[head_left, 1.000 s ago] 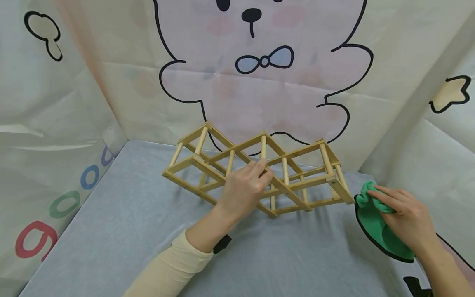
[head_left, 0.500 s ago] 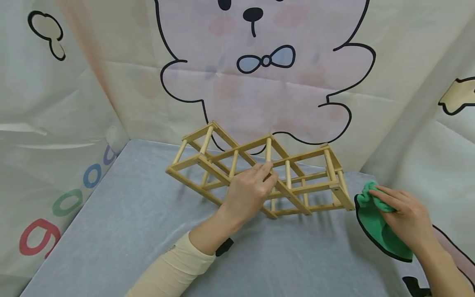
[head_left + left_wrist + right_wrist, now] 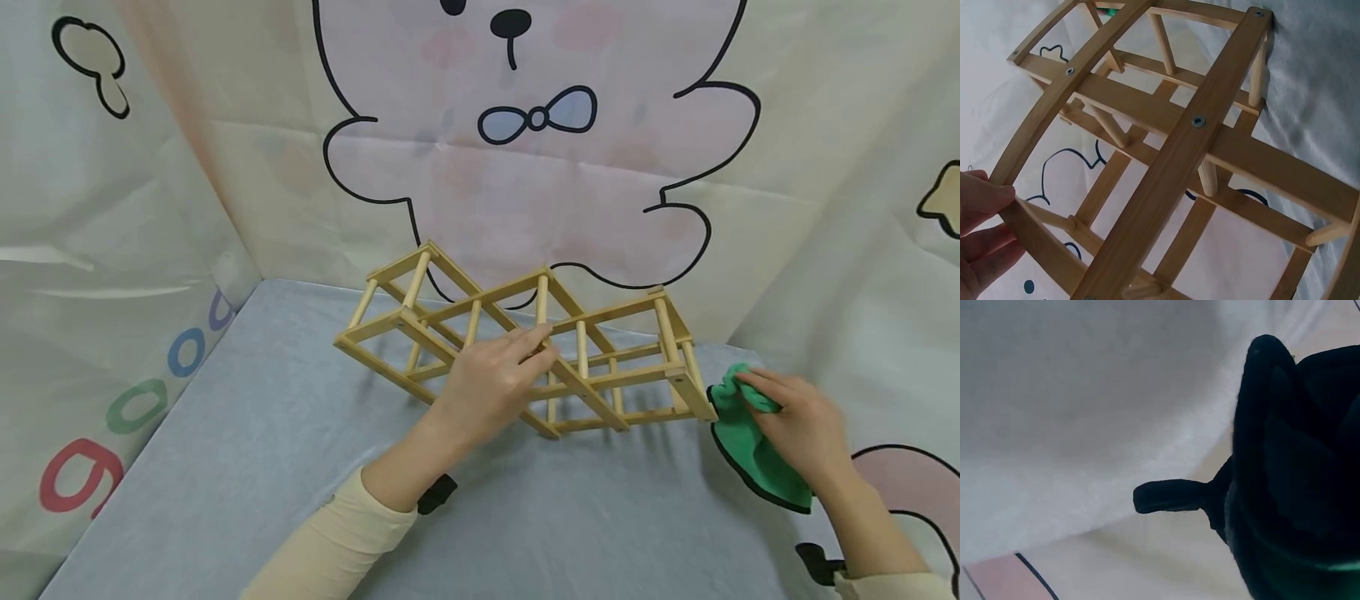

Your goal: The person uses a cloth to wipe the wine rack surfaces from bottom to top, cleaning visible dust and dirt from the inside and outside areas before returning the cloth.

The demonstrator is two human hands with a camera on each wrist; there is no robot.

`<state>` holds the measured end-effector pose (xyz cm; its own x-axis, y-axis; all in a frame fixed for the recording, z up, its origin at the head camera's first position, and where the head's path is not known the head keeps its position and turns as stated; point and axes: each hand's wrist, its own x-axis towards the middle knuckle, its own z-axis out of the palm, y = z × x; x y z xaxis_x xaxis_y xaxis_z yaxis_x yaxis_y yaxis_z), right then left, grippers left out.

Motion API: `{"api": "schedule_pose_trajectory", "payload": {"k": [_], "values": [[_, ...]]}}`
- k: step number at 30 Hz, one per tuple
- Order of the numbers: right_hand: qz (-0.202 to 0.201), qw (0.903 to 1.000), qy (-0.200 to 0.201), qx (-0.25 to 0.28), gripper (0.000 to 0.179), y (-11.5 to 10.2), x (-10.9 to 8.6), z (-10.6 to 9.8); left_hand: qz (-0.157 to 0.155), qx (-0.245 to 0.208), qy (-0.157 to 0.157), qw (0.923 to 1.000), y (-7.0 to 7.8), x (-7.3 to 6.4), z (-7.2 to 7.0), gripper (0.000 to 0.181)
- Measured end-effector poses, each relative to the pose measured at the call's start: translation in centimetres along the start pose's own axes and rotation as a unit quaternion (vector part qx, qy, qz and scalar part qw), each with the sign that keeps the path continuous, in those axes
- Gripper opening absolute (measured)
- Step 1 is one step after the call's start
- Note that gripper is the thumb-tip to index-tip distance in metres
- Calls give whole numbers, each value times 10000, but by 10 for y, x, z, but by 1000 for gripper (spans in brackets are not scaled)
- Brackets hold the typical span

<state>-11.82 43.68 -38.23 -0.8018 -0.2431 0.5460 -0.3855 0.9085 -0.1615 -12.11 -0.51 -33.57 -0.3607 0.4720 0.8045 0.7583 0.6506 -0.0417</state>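
A folding lattice rack of pale wood [image 3: 420,337], with flat slats and round dowels, stands on the blue-grey cloth surface in the head view. My left hand [image 3: 491,379] grips one of its middle slats between thumb and fingers. The left wrist view shows slats joined by metal pins [image 3: 1198,120], and fingertips [image 3: 991,194] pinching a slat at the left edge. To the right of the rack, my right hand [image 3: 798,429] holds a bunched green cloth [image 3: 761,467] with black edging, right beside the rack's end. In the right wrist view, this cloth [image 3: 1297,475] looks dark and has a loop; the fingers are hidden.
The blue-grey covered tabletop [image 3: 247,467] extends in front of the rack. A fabric backdrop with a printed bear [image 3: 525,183] hangs close behind it, and printed fabric side walls [image 3: 97,275] flank the table. Black pieces [image 3: 437,493] sit at both wrists.
My right hand has shifted slightly left with the green cloth, closer to the rack's end. The rack's right end has dipped a little; my left hand keeps its grip.
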Motion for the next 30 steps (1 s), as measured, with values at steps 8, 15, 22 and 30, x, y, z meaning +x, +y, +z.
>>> {"api": "schedule_pose_trajectory", "payload": {"k": [8,15,22,30], "values": [[735,9921,-991,236,39,13,-12,19,124,-98,90,9998,-11,-5,-11,17],[1211,9699,-2065,441,52,17,-20,33,208,-144,297,9992,-28,-19,-24,22],[1314,9515,-2745,446,73,18,-19,41,117,-219,459,9986,-56,-39,-50,19],[1547,9499,-2629,684,82,14,-19,25,-700,140,454,9964,-90,-68,-82,42]]}}
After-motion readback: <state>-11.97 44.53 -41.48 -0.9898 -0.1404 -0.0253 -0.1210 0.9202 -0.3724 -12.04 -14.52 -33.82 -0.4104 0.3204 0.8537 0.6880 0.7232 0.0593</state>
